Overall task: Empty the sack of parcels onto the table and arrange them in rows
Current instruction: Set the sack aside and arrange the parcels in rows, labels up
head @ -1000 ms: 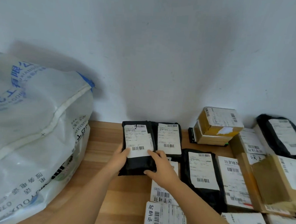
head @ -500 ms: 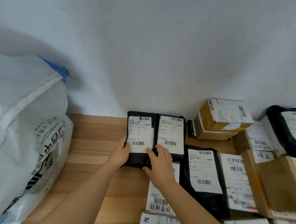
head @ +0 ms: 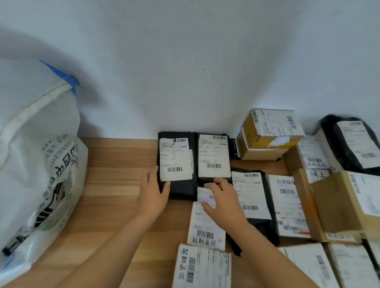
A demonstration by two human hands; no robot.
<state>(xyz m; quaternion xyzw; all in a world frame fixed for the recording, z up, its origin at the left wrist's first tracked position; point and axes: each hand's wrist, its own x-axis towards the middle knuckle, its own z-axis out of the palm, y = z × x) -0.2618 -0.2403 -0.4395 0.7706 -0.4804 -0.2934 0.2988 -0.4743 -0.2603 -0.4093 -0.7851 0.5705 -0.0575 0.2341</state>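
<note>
Black parcel [head: 176, 165] has slid back to the wall [head: 189, 55], 12 o'clock, beside a second black parcel [head: 213, 158]. Left hand [head: 153, 192] touches its edge, fingers straight. Right hand [head: 223, 203] lies flat, fingers spread. Rows of parcels [head: 287, 204] fill 3 o'clock. Sack [head: 25, 157] at 9 o'clock bulges, seemingly far from empty.

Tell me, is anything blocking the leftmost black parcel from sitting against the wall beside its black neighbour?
Nothing visible. The leftmost black parcel already lies with its far edge at the wall, side by side with the black neighbour. The left hand rests at its near left corner; bare table lies to its left.
</note>
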